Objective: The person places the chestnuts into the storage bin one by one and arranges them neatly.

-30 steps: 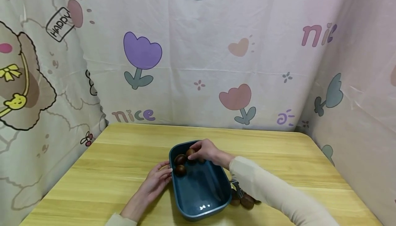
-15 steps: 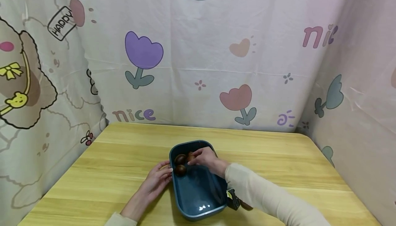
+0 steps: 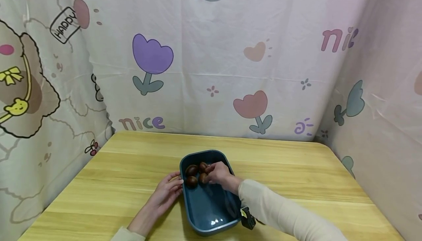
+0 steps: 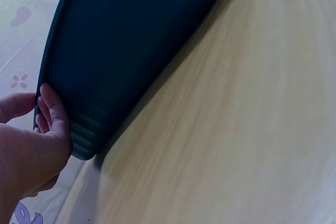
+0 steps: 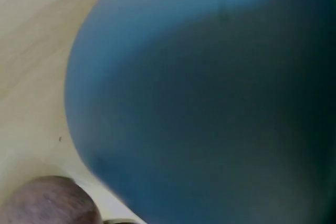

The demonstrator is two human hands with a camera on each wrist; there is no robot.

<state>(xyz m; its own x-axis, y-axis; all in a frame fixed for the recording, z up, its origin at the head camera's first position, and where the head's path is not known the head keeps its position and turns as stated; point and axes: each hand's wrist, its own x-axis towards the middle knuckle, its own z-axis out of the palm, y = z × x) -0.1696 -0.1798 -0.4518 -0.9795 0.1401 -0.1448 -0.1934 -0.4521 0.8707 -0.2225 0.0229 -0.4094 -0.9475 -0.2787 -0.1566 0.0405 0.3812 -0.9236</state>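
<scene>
A deep blue box with rounded corners stands upright on a wooden table, its long sides running roughly away from the person. Four brown chestnuts lie bunched in the far left part of the box: a far left chestnut, a near left chestnut, a far right chestnut and a near right chestnut. The person's right hand reaches in over the right side and pinches the near right chestnut between thumb and fingertips; whether that chestnut touches the floor of the box cannot be told. The left hand holds the box by its left side, thumb at the rim and fingers laid against the outer wall, as the left wrist view shows. On the table, just beside the outside of the box, the right wrist view shows a loose chestnut, with the edge of another brown thing next to it, mostly cut off. Pale sleeves cover both forearms, and a black device shows under the right one, near the rim. Behind the table hangs a pale cloth printed with tulips, hearts and lettering, a purple tulip among them.
</scene>
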